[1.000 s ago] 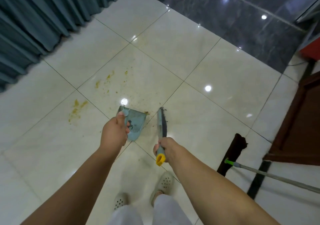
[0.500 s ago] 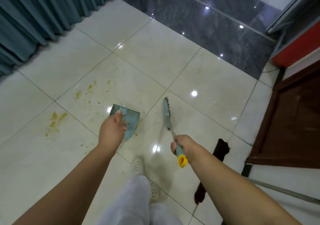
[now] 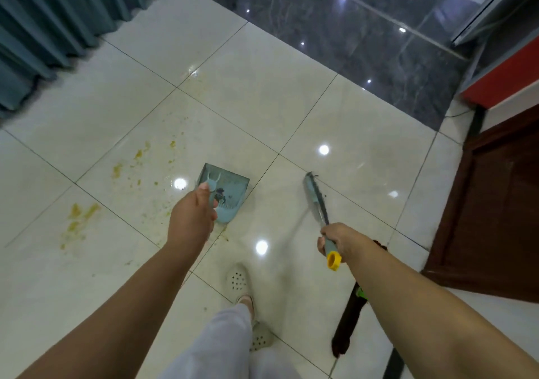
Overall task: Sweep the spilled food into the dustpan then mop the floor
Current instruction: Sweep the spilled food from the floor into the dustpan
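1. Left hand [image 3: 191,222]: we grip the handle of the light blue dustpan [image 3: 226,187], fingers curled round it. The pan sits low over the cream tiled floor [image 3: 291,110], at a tile joint near the middle of the floor; we cannot tell whether it touches the tile.
2. Right hand [image 3: 339,240]: we clamp the grey handle of the brush [image 3: 315,200], whose yellow end cap sticks out below the fist. The brush head points away from us and is held apart from the dustpan, to its right.
3. Spilled food [image 3: 80,219]: yellow smears and crumbs lie on the floor to the left of the dustpan, in one patch near the left edge and a second scatter further out toward the curtain [image 3: 58,19].
4. Mop [image 3: 348,332]: its dark head lies on the floor beside our right forearm, near the wooden cabinet [image 3: 495,209].
5. Feet: pale perforated shoes [image 3: 237,278] stand on the tiles below the dustpan.
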{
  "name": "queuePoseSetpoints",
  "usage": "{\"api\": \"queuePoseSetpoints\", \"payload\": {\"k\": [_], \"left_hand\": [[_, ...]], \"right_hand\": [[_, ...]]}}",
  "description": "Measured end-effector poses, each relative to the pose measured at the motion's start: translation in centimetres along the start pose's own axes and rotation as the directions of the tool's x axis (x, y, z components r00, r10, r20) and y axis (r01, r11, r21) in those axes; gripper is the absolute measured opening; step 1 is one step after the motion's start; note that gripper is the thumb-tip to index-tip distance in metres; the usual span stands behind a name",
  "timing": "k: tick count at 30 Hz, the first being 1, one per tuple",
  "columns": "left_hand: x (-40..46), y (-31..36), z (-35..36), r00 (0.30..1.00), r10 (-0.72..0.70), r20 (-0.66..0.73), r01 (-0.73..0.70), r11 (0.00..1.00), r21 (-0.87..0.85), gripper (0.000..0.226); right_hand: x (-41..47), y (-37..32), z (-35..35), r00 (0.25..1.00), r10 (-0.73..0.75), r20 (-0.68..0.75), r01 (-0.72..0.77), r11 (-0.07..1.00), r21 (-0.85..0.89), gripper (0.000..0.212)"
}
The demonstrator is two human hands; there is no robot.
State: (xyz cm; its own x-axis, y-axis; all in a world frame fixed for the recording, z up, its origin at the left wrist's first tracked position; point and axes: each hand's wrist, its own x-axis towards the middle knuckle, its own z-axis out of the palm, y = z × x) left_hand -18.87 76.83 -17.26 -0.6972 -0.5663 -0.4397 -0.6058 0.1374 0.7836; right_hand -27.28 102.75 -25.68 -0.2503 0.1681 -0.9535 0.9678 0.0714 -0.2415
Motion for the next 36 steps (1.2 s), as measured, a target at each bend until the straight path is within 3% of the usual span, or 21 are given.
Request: {"api": "queuePoseSetpoints", "payload": {"k": [5, 13, 18, 24, 32, 36], "left_hand": [[3.2, 2.3, -0.8, 1.0, 0.029, -0.003, -0.028, 0.998, 0.056, 0.055], [6.8, 5.2, -2.8, 0.994, 0.093, -0.064, -0.089, 0.994, 0.059, 0.056], [8.3, 6.7, -3.3, 0.992, 0.088, -0.095, -0.082, 0.995, 0.064, 0.055], [9.5, 8.8, -1.5, 0.993, 0.016, -0.118, -0.024, 0.997, -0.067, 0.049], [12.2, 11.1, 2.2, 0.992, -0.04, -0.121, 0.035, 0.999, -0.041, 0.05], [13.7, 12.7, 4.7, 0.987, -0.095, -0.129, 0.086, 0.993, -0.079, 0.048]], "right_hand": [[-1.1, 0.4, 7.3, 0.989, 0.076, 0.127, -0.055, 0.985, -0.164, 0.02], [-4.2, -0.6, 14.0, 0.93, 0.231, 0.287, -0.167, 0.958, -0.233, 0.021], [-4.9, -3.0, 12.0, 0.94, 0.214, 0.265, -0.173, 0.971, -0.167, 0.026], [-3.4, -7.7, 6.8, 0.985, 0.054, 0.164, -0.045, 0.997, -0.055, 0.024], [2.9, -17.3, -1.1, 0.999, -0.05, -0.002, 0.05, 0.997, 0.053, 0.023], [5.6, -21.2, -2.9, 0.998, -0.044, -0.038, 0.043, 0.999, -0.029, 0.022]]}}
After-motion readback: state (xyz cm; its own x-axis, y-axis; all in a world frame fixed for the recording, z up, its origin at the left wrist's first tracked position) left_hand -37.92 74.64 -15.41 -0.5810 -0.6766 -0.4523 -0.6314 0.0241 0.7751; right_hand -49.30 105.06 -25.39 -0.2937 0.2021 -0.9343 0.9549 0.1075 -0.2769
